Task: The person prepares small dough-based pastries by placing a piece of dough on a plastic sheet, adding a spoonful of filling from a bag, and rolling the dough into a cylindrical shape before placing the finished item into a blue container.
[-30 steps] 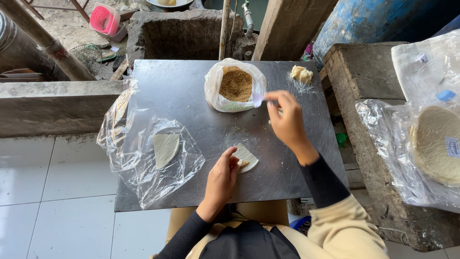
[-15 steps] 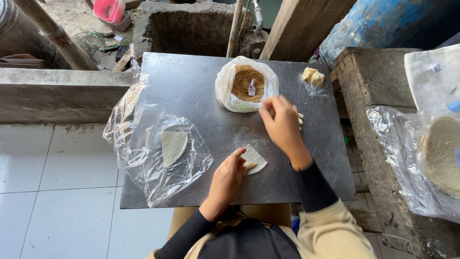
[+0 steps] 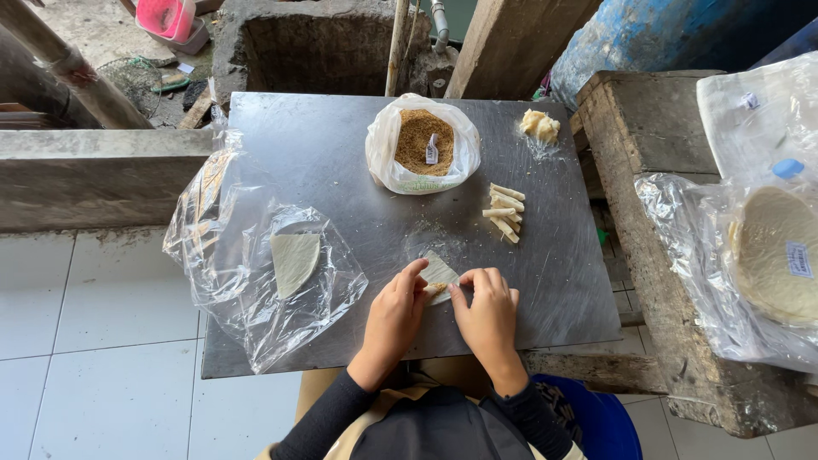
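Both hands pinch one wrapper piece [image 3: 440, 274] lying between them: left hand [image 3: 394, 311] and right hand [image 3: 487, 311] fingertips closed on its near edge. Its pointed end runs away from the hands, equally near each. Finished rolls [image 3: 504, 211] lie just beyond the right hand.

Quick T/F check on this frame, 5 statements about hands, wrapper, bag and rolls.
1. Both hands touch the small wrapper piece near the front edge of the metal table. True: left hand and right hand pinch it.
2. The white bag holds brown crumbly filling. True.
3. The finished rolls lie left of the bag. False: they lie to its right, nearer the person.
4. The wedge-shaped wrapper sits bare on the metal. False: it lies in clear plastic.
5. The right hand reaches into the bag. False: it is on the wrapper piece.
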